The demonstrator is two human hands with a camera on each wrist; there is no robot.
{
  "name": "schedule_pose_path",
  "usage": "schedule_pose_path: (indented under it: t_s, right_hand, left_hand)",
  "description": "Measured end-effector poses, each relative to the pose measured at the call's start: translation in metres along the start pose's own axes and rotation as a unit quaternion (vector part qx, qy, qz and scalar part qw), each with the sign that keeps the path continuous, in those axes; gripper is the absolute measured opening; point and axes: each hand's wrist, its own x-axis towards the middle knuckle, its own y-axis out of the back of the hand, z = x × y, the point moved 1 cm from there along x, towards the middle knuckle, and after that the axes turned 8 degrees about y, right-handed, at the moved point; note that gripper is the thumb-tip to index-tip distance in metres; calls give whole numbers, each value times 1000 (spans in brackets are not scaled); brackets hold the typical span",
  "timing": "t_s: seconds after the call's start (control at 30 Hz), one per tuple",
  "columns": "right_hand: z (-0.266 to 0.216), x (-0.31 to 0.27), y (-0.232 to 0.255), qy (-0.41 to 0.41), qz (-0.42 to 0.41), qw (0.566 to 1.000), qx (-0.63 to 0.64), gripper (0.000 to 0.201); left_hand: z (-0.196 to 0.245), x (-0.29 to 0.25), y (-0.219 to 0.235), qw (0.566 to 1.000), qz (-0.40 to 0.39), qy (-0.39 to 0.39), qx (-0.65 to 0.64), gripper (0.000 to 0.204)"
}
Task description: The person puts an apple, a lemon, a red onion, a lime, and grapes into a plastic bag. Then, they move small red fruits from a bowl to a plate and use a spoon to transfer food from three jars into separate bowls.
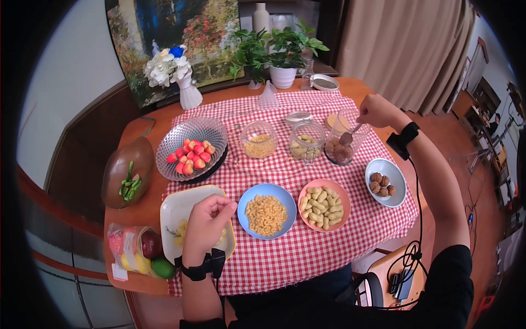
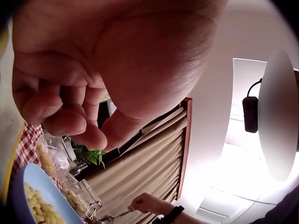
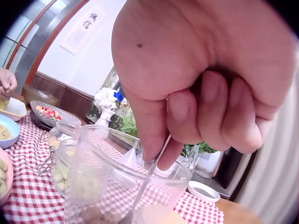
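Desk (image 1: pixel 223 95): wooden; it bears everything I log below.
Checked cloth (image 1: pixel 307 263): red and white, spread over most of the top, wrinkled in places.
Tray (image 1: pixel 176 211): white with a yellow rim, at the near left.
Glass jar (image 3: pixel 84 186): uncovered, standing on the cloth toward the right. I judge it stiff, slick and breakable; best steadied round its lower body, not by the rim.
Bowl (image 1: pixel 386 165): pale, right of the jar and nearer the person.
Left hand (image 1: pixel 208 222): above the tray, fingers loosely curled; I see nothing held. Contact with the tray: cannot tell.
Right hand (image 1: pixel 379 111): above the jar's mouth, thumb and fingers pinching a thin handle.
Spoon (image 1: pixel 346 139): metal-looking, slanted down inside the jar from that pinch. I rate it light and rigid, liable to twist; the upper handle is the sound hold. Load on it: cannot tell.
Walnuts (image 1: pixel 382 184): some in the bowl, others low in the jar. I expect them hard, light and prone to roll; grasp across the middle, where rough shell gives purchase.
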Motion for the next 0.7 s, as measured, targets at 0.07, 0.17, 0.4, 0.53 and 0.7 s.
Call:
schedule_pose_path:
  t_s: [0.07, 0.17, 0.4, 0.53, 0.7]
  right_hand:
    - [4, 6, -2, -25, -25, 999, 6, 26]
    - [10, 10, -2, -54, -30, 997, 40, 27]
    - [12, 11, -18, -67, -18, 995, 68, 27]
    - [9, 8, -15, -92, 5, 989, 115, 25]
    - [1, 2, 1, -134, 9, 981, 137, 25]
  left_hand:
    - [-2, 0, 1, 1000, 0, 0, 0, 11]
    - [0, 0, 0, 1000, -3, -4, 2, 12]
    - [-1, 0, 1, 1000, 1, -7, 3, 13]
    - [2, -1, 0, 1000, 1, -6, -2, 13]
    - [1, 0, 0, 1000, 3, -2, 12, 13]
